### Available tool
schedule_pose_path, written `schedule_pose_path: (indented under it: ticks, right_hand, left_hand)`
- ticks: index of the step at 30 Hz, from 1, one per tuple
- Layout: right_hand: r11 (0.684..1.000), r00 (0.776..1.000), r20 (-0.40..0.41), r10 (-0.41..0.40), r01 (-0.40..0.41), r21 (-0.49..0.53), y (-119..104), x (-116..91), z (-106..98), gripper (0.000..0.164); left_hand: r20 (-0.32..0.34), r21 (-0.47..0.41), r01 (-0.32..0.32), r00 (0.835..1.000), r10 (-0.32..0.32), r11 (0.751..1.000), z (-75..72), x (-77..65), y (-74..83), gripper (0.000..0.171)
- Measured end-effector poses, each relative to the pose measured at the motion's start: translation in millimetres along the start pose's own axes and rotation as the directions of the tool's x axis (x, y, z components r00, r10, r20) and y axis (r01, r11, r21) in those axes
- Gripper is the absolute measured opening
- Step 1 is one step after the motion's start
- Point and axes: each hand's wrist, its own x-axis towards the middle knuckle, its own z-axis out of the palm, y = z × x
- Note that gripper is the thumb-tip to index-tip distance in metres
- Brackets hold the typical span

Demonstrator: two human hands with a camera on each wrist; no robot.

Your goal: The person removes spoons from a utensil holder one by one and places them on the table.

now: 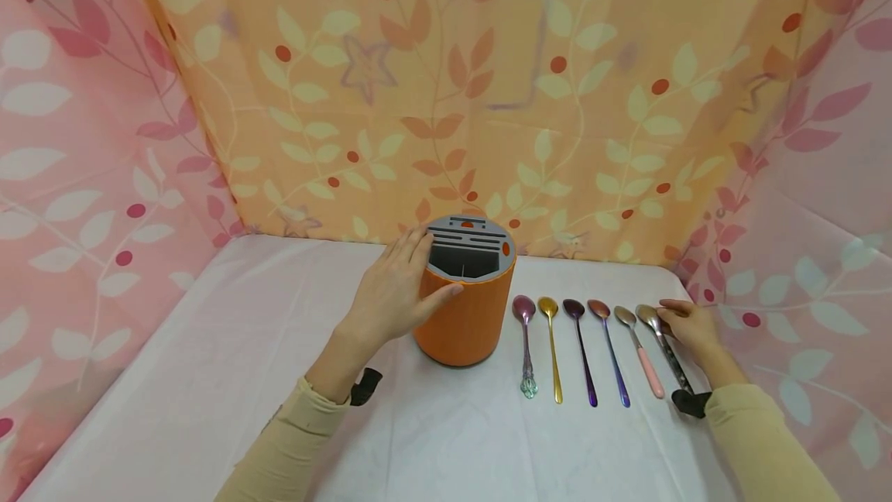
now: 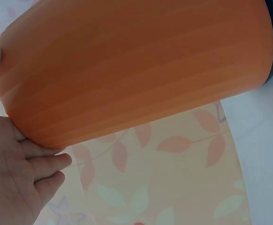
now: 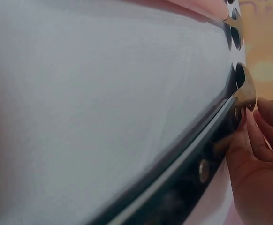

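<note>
My left hand rests against the orange utensil holder, fingers lying along its left rim and thumb across the front. The holder stands upright, its grey slotted top showing. In the left wrist view, its ribbed orange side fills most of the picture, with the palm beside its top end. At the far right, my right hand pinches a silver spoon with a dark handle near the base of its bowl. The right wrist view shows thumb and fingertips close together at that spoon's neck.
Left of that spoon lie a pink-handled spoon, a copper-and-blue spoon, a dark purple spoon, a gold spoon and an ornate pink spoon. A white cloth covers the table; patterned curtains surround it.
</note>
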Motion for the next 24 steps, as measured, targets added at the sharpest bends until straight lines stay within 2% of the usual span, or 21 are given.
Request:
schedule_pose_path:
  ticks: [7,10,13,15,20,24]
  right_hand:
    - [0.997,1.000,-0.015,-0.015,0.016,0.079,2,-1,-3,0.051]
    - [0.996,1.000,-0.009,0.010,-0.009,0.094,-2,-1,-7,0.055]
    - [0.996,0.999,-0.012,0.042,-0.041,0.076,-8,-2,-10,0.058]
    - [0.999,0.999,-0.020,0.044,-0.043,0.030,-15,-4,-9,0.060]
    - [0.992,0.994,-0.089,-0.059,0.048,-0.119,-42,-13,-1,0.062]
    - [0.966,0.972,-0.095,-0.213,0.195,-0.169,-68,-24,10,0.062]
  left_hand:
    - [0.006,-0.009,0.010,1.000,-0.010,1.000,-0.4,1.9,0.0,0.096]
    - [0.006,-0.021,0.021,1.000,-0.021,1.000,0.8,3.2,0.1,0.097]
    - [-0.005,-0.049,0.026,1.000,-0.026,0.998,3.2,4.4,0.7,0.098]
    - [-0.015,-0.067,0.027,0.999,-0.028,0.997,4.6,4.1,0.9,0.099]
    - [-0.033,-0.083,0.046,0.998,-0.049,0.995,7.9,-1.2,-2.3,0.102]
    - [-0.034,-0.061,0.105,0.994,-0.107,0.993,8.2,-12.4,-14.8,0.105]
